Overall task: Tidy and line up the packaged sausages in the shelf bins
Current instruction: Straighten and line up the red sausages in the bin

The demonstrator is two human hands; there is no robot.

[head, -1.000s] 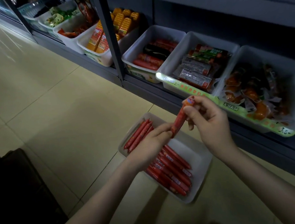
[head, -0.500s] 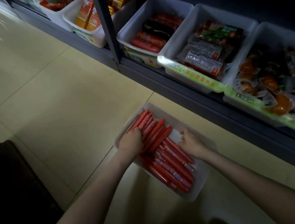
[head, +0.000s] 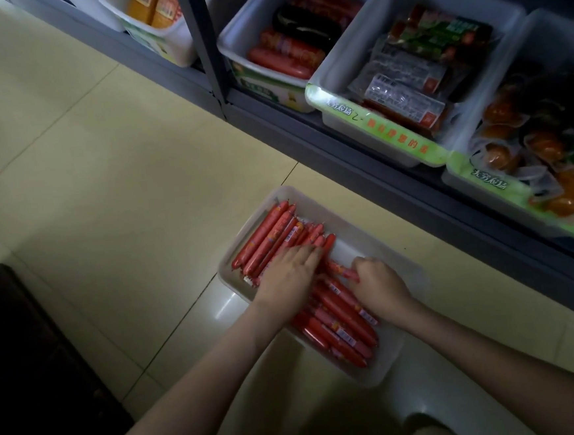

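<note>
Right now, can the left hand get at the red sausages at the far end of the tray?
Probably yes. The left hand lies flat on the thin red sausages in the white tray, fingers pointing toward that end, and nothing covers them.

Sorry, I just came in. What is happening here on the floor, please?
A person is sorting red sausages in a white bin that stands on the tiled floor, in front of the shelf. The left hand lies flat on the sausages, fingers straight. The right hand curls round a single sausage at the pile's right side. The rows are roughly parallel, not yet even.
</note>
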